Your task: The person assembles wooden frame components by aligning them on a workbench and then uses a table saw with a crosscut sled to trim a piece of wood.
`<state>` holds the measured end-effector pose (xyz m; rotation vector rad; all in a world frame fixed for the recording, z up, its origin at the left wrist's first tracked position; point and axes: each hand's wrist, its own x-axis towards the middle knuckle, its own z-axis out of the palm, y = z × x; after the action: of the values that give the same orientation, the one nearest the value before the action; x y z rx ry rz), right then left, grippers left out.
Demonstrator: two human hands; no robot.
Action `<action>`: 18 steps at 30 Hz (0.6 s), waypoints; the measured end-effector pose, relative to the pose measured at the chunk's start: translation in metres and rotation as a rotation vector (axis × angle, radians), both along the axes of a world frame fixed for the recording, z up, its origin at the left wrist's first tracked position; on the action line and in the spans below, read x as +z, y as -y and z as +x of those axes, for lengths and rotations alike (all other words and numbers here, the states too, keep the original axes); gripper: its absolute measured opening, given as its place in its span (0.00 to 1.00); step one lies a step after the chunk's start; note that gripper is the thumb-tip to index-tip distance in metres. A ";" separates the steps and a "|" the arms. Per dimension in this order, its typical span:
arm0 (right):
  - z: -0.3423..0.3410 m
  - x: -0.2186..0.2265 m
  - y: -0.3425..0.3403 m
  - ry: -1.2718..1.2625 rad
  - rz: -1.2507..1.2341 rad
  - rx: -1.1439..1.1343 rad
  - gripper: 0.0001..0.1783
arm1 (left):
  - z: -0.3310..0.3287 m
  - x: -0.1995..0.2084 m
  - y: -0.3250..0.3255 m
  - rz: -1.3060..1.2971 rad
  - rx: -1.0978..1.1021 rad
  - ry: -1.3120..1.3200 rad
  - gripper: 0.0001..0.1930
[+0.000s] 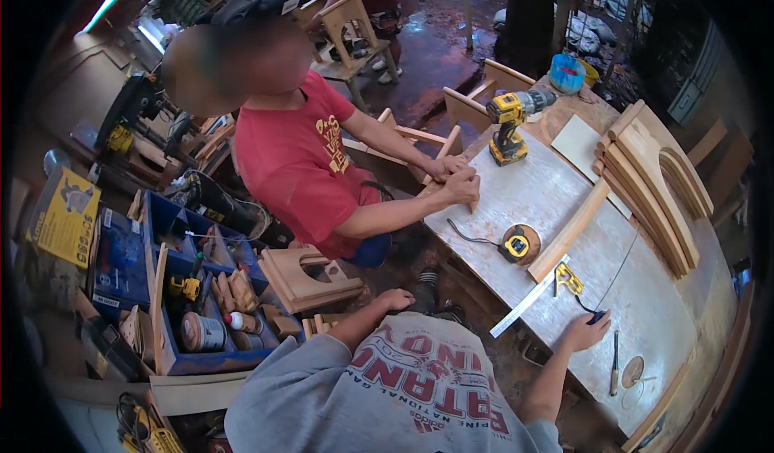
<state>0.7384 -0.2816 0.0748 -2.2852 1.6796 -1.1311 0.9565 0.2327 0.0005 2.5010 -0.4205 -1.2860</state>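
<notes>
Right hand [582, 332] is flat on the pale grey worktop [637, 308], fingers curled down over a small dark blue object [597, 317]; too small to tell what it is or whether it's actually gripped. A thin dark cord [619, 272] runs from that object up across the top toward the stacked curved wooden arch pieces [653, 187].

Left hand [395, 298] hangs below the bench edge, off the worktop, fingers loosely bent, holding nothing.

Just left of the right hand: a steel combination square with a yellow head [556, 280], blade angled down-left to the bench edge. Straight wooden batten [568, 231] lies diagonally above it. Yellow-and-black tape measure [518, 245] sits beside the batten's lower end. Yellow-and-black cordless drill [512, 126] stands upright at the far end of the top.

Thin dark pencil-like tool [614, 364] and a small round wooden disc [633, 371] lie right of the hand, near the front edge.

Another person in a red t-shirt [298, 163] leans in from the left, both hands pressed on a small wooden piece [451, 185] at the bench's left edge.

Blue tool crate [185, 292] sits on the floor, left.
</notes>
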 end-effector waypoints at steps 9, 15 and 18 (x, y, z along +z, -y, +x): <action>0.000 0.001 0.002 -0.051 0.064 -0.012 0.30 | 0.010 0.031 0.020 0.266 -0.239 0.031 0.31; -0.003 -0.001 0.004 -0.027 0.022 0.045 0.29 | 0.003 0.041 0.019 0.240 -0.223 0.076 0.28; 0.002 0.013 0.003 -0.066 -0.165 -0.053 0.28 | 0.004 0.037 0.011 0.171 -0.092 0.071 0.26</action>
<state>0.7406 -0.2844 0.0874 -2.4136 1.7412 -1.2627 0.9600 0.2215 0.0370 2.7046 -0.4643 -1.3219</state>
